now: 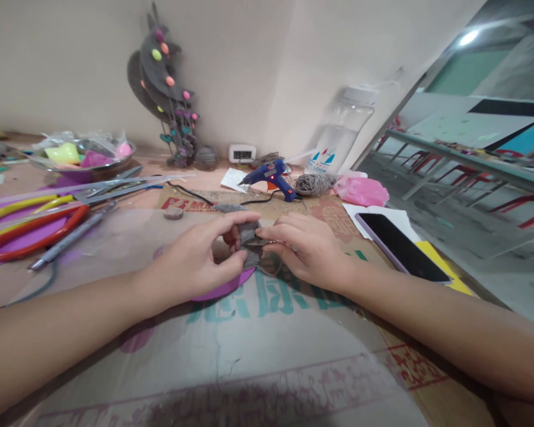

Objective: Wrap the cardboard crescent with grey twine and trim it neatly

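While both forearms are reaching in over a flattened cardboard sheet [267,332], the left hand [196,261] and the right hand [307,246] are meeting at its middle, fingers pinched together on a small grey fabric piece [250,244], each hand gripping one side, seemingly so the piece is staying pressed flat while it is being shaped. The piece is sitting just above a purple disc [231,286], which is peeking out from under the left hand on the cardboard. The fingers are covering much of the fabric, so its full outline is hard to make out. Right of the hands, a dark phone [400,246] is lying face up at the cardboard's edge. Left of the hands, red-handled scissors [31,234] and long sticks are lying spread out, partly cut off by the frame. Beyond the hands, a blue glue gun [271,176] is resting on its stand with a small light glowing, its cord trailing across the cardboard, beside a coil of twine [314,184] and a pink bag [360,191]. Farther back, a dark felt ornament [164,89] dotted with coloured pieces is leaning against the wall
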`<state>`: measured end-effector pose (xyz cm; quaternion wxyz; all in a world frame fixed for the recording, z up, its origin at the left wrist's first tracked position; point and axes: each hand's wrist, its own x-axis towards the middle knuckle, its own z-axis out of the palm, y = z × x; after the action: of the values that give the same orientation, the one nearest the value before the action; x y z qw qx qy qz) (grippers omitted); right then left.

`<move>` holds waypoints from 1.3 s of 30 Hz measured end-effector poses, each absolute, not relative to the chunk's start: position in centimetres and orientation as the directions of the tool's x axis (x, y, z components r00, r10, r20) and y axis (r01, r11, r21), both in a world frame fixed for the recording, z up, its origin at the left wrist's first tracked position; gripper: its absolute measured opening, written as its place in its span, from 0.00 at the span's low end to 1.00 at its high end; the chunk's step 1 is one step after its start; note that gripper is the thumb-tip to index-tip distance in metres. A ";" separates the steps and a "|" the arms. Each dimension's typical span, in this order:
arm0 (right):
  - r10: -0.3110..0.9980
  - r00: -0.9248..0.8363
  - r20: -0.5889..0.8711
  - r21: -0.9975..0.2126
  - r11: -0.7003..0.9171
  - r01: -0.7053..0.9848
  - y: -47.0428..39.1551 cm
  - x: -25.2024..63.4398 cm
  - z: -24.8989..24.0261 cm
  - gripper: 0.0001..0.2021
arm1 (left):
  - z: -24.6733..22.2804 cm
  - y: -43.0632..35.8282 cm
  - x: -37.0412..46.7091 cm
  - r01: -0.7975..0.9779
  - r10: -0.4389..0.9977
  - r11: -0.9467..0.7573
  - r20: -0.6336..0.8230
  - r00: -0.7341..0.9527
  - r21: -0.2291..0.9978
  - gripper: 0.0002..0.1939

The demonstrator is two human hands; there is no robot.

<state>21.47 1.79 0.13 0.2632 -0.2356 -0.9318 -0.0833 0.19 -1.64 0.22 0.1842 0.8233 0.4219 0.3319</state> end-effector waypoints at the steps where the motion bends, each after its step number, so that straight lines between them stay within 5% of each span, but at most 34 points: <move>1: 0.405 -0.738 0.540 0.011 0.873 0.487 1.8 21.5 0.1 0.09 | 0.2 -1.6 0.2 0.569 0.818 -0.574 0.386 0.426 0.589 0.24; 8: 0.430 -0.714 0.553 -0.073 0.878 0.473 1.8 21.7 -0.1 0.11 | 0.0 -1.6 0.0 0.547 0.817 -0.576 0.397 0.419 0.608 0.24; 12: 0.654 -0.511 0.559 -0.386 0.750 0.538 1.6 21.3 0.2 0.16 | 0.0 -1.5 -0.1 0.504 0.828 -0.556 0.388 0.406 0.661 0.23; 16: 0.841 -0.434 0.321 -0.705 0.519 0.483 1.5 20.4 0.6 0.09 | 0.0 -1.6 -0.1 0.450 0.849 -0.507 0.337 0.407 0.735 0.21; 20: 0.887 -0.438 0.145 -0.853 0.337 0.399 1.5 20.1 0.5 0.13 | 0.0 -1.7 0.0 0.339 0.852 -0.464 0.307 0.425 0.818 0.18; 26: 0.885 -0.398 0.243 -0.878 0.375 0.297 1.7 20.4 0.4 0.15 | 0.5 -1.6 0.1 0.339 0.870 -0.470 0.363 0.333 0.815 0.03; 31: 0.867 -0.396 0.301 -0.845 0.435 0.310 1.6 20.3 0.5 0.18 | 0.9 -1.3 0.1 0.516 0.854 -0.504 0.312 0.416 0.692 0.09; 39: 0.869 -0.406 0.284 -0.844 0.427 0.323 1.6 20.4 0.5 0.18 | 1.0 -1.2 0.1 0.488 0.837 -0.527 0.327 0.438 0.696 0.10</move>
<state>20.39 1.60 0.46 0.3765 -0.3940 -0.7563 0.3621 0.06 -1.16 1.04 0.2605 0.8069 0.4106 0.3353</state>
